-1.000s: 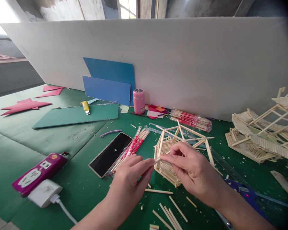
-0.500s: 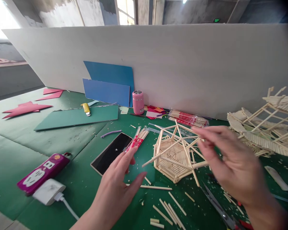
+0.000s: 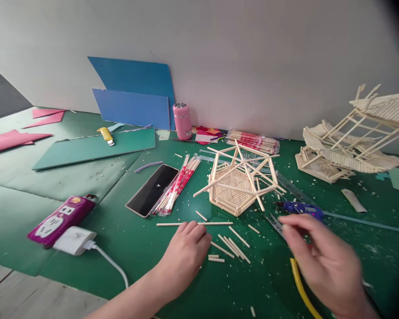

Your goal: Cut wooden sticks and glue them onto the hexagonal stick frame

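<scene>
Working from afar, I had the long stick [image 3: 169,224] on the tabletop [image 3: 119,230], partly hidden by the left hand [image 3: 189,246]; its fingers curled, but I couldn't tell whether that grip pinched anything. A careless sweep could have scattered the short sticks [image 3: 240,250] alongside. The stick frame [image 3: 234,190] stood beyond, its jutting ends easily snagged. The right hand [image 3: 319,261] blurred beside the scissors [image 3: 276,225], grip unclear; fumbling there risked nicked fingers, or burns if the glue gun [image 3: 299,208] was hot.

Looking straight at a broad, smooth, grey-white panel [image 3: 239,66], standing behind a flat green-covered tabletop [image 3: 13,204], shining palest at left; glimpsing dark grey wall [image 3: 6,95] beyond, and, lower left, a pale grey surface [image 3: 53,294].
</scene>
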Demonstrator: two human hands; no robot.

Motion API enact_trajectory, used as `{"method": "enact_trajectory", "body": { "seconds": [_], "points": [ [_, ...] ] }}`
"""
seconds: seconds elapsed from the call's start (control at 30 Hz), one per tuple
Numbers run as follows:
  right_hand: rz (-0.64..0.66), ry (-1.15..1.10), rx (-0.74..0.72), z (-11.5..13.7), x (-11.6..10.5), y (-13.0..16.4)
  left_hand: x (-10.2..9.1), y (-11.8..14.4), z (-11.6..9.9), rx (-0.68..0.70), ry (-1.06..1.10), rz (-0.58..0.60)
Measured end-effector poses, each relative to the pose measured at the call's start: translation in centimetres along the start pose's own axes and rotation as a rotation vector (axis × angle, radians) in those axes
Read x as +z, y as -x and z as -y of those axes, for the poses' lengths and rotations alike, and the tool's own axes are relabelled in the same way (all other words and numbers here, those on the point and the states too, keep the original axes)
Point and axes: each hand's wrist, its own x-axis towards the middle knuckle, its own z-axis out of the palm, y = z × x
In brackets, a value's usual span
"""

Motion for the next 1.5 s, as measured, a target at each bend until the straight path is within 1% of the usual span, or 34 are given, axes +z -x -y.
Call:
{"method": "enact_trajectory", "body": {
  "seconds": [0.1, 0.17, 0.27, 0.4, 0.47, 0.57, 0.67, 0.77, 0.87, 0.93, 1.0, 1.1, 1.13, 1.2, 1.3, 1.37, 1.43, 1.5],
  "points": [
    [0.195, -0.065, 0.05, 1.0, 2.2, 0.6, 0.1, -0.9, -1.1, 0.108, -0.079, 0.025],
    [0.249, -0.088, 0.087, 0.9, 3.0, 1.1, 0.3, -1.4, -1.6, 0.197, -0.169, 0.024],
    [0.266, -0.112, 0.098, 0.9, 3.5, 1.6, 1.1, -1.7, -2.2, 0.282, -0.266, 0.021],
    [0.246, -0.123, 0.056, 1.3, 3.8, 1.7, 2.1, -2.0, -2.6, 0.306, -0.299, 0.014],
    [0.243, -0.133, 0.039, 1.4, 4.0, 1.5, 2.0, -2.2, -2.5, 0.303, -0.306, 0.012],
    [0.252, -0.158, 0.025, 1.4, 4.2, 1.4, 1.3, -2.4, -2.2, 0.292, -0.304, 0.013],
    [0.263, -0.189, 0.028, 1.5, 4.4, 1.4, 0.4, -2.2, -2.1, 0.19, -0.19, 0.002],
    [0.298, -0.24, -0.018, 2.1, 4.5, 1.3, 0.0, -1.9, -2.4, 0.067, 0.062, -0.063],
    [0.284, -0.287, -0.092, 2.8, 4.6, 1.0, -0.4, -1.8, -2.9, 0.02, 0.273, -0.166],
    [0.24, -0.3, -0.095, 3.1, 4.7, 0.8, -0.7, -1.9, -3.3, 0.0, 0.378, -0.201],
    [0.199, -0.307, -0.091, 3.4, 4.7, 0.7, -1.2, -2.0, -3.5, -0.002, 0.451, -0.173],
    [0.166, -0.309, -0.091, 3.4, 4.3, 0.5, -1.8, -2.3, -3.6, 0.004, 0.5, -0.11],
    [0.156, -0.3, -0.084, 3.3, 4.0, 0.5, -1.8, -2.4, -3.6, 0.002, 0.519, -0.112],
    [0.108, -0.252, -0.044, 2.5, 3.2, 0.6, -1.8, -2.4, -3.6, -0.022, 0.592, -0.122],
    [-0.01, -0.095, 0.08, 0.1, 1.4, 1.2, -2.0, -2.1, -3.7, -0.119, 0.778, -0.097],
    [-0.092, 0.031, 0.222, -2.2, 0.0, 2.0, -2.4, -1.7, -3.7, -0.188, 0.892, -0.077],
    [-0.146, 0.135, 0.414, -4.5, -1.3, 2.8, -3.0, -1.3, -3.7, -0.241, 0.958, -0.103],
    [-0.128, 0.251, 0.576, -6.4, -2.3, 3.6, -3.6, -1.0, -3.5, -0.29, 0.994, -0.153]
  ]
}}
